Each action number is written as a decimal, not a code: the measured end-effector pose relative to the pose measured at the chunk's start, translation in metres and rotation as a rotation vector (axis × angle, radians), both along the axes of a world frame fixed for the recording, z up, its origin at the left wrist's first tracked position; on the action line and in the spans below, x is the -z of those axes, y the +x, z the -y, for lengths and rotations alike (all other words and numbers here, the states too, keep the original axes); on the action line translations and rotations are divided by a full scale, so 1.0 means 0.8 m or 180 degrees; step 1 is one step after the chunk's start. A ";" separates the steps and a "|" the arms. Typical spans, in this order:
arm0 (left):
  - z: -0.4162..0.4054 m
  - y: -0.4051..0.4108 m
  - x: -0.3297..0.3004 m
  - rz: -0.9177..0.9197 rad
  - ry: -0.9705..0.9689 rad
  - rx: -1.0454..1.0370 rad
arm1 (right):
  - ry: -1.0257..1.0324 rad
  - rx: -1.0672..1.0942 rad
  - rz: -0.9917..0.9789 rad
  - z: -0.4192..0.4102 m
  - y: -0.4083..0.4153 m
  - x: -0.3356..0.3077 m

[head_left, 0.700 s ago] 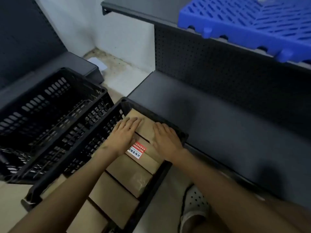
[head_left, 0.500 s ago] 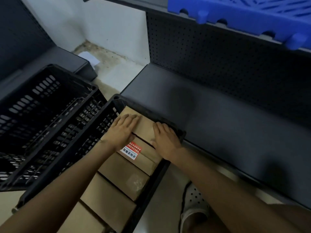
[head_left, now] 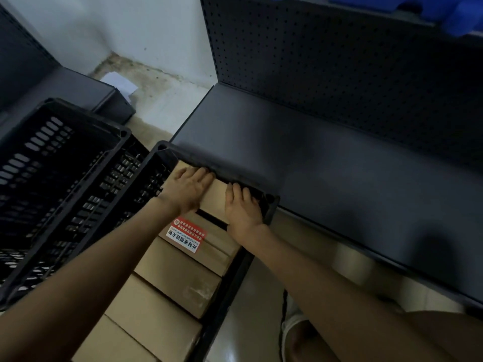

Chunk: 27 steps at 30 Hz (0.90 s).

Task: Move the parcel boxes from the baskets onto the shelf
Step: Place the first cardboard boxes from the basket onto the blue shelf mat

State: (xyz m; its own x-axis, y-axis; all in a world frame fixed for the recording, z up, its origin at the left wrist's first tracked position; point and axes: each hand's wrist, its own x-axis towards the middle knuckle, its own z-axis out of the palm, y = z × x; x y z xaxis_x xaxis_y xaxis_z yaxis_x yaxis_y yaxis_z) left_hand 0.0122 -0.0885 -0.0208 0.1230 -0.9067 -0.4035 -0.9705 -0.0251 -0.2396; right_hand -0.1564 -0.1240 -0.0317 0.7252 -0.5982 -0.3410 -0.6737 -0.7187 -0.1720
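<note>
A black basket (head_left: 236, 176) on the floor holds a row of brown parcel boxes. My left hand (head_left: 187, 189) and my right hand (head_left: 243, 210) both lie on the farthest parcel box (head_left: 215, 194), with fingertips hooked over its far edge by the basket wall. A dark gap separates this box from the one behind it, which carries a red and white label (head_left: 187, 235). Several more boxes (head_left: 180, 275) fill the basket toward me. The dark lower shelf (head_left: 326, 178) lies bare just beyond and to the right of the basket.
An empty black basket (head_left: 52, 165) stands to the left, touching the full one. A perforated back panel (head_left: 339, 74) rises behind the shelf. A blue pallet (head_left: 460, 24) sits on the upper shelf. My white shoe (head_left: 291, 322) is beside the basket. White paper (head_left: 119, 83) lies in the corner.
Both hands slid forward over the far box to its far edge. A gap has opened between that box and the labelled one. The camera has tipped downward.
</note>
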 end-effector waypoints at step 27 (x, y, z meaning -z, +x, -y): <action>-0.048 -0.001 -0.226 -0.0086 -0.0494 0.0320 | -0.0368 -0.0248 0.0832 -0.029 -0.029 -0.199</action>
